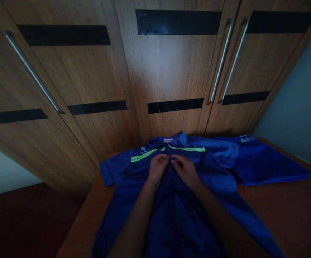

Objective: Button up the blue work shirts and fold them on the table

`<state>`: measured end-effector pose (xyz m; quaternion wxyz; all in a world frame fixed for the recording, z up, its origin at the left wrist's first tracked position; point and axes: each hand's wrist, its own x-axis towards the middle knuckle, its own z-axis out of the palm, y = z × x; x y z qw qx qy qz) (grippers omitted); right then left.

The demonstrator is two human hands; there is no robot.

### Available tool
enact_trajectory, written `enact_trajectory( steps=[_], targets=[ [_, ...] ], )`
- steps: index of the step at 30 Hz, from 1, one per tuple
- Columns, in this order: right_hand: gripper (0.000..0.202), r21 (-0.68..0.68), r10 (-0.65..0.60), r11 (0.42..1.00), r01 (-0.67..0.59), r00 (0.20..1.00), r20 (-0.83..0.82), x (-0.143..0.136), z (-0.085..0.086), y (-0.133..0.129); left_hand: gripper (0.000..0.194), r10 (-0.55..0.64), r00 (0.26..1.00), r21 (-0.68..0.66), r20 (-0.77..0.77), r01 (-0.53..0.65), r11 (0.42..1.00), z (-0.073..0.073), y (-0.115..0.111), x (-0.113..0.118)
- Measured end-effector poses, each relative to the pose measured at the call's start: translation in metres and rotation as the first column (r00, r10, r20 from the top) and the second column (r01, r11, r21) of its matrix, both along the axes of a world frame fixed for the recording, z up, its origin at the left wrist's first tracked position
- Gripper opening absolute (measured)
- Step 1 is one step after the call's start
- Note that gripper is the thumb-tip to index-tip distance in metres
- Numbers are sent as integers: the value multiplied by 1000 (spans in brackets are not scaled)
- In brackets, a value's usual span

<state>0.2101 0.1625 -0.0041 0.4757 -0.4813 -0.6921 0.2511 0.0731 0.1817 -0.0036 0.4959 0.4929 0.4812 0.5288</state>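
A blue short-sleeved work shirt (134, 182) lies spread out, front up, its collar toward the wardrobe. Bright yellow-green reflective strips cross its chest, and a small pale label shows inside the collar. My left hand (158, 166) pinches the front edge of the shirt just below the collar. Close beside it, my right hand (183, 168) pinches the same front opening, fingertips nearly meeting the left ones. Whether a button sits between the fingers is too dark and small to tell.
The shirt lies on a reddish-brown wooden table (91, 215). Another blue cloth with white lettering (265, 161) lies at the right, partly beneath the sleeve. Behind stands a wooden wardrobe (168, 71) with black bands and long metal handles. A pale wall (297, 96) rises at the right.
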Motion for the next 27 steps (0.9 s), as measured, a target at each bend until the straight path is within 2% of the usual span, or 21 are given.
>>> enact_trajectory(
  steps=[5,8,10,14,16,22,24,27],
  targets=[
    [16,82,-135,988,130,989,58,3,1,3,12,-1,997,46,-76,4,999,-2,1,2],
    [16,76,-147,987,142,987,60,5,0,4,11,-35,992,78,-122,45,996,-2,1,1],
    [18,13,-125,992,125,992,-18,6,0,5,11,-58,987,100,-153,74,992,-1,2,0],
    [26,-258,-109,966,25,941,-320,5,-3,8,11,-72,974,148,-214,105,983,-1,3,0],
    [33,-337,-104,941,-35,916,-387,4,-4,9,11,-65,966,169,-250,109,980,-2,3,1],
    [42,-442,-38,875,-195,884,-466,9,-7,9,4,-3,910,213,-414,100,972,-2,0,0],
    [40,-460,3,854,-245,885,-466,14,-4,8,4,21,879,221,-476,97,970,4,-2,-1],
    [37,-476,73,820,-319,882,-465,23,2,6,14,80,839,254,-537,71,964,19,-5,-3]
  ],
)
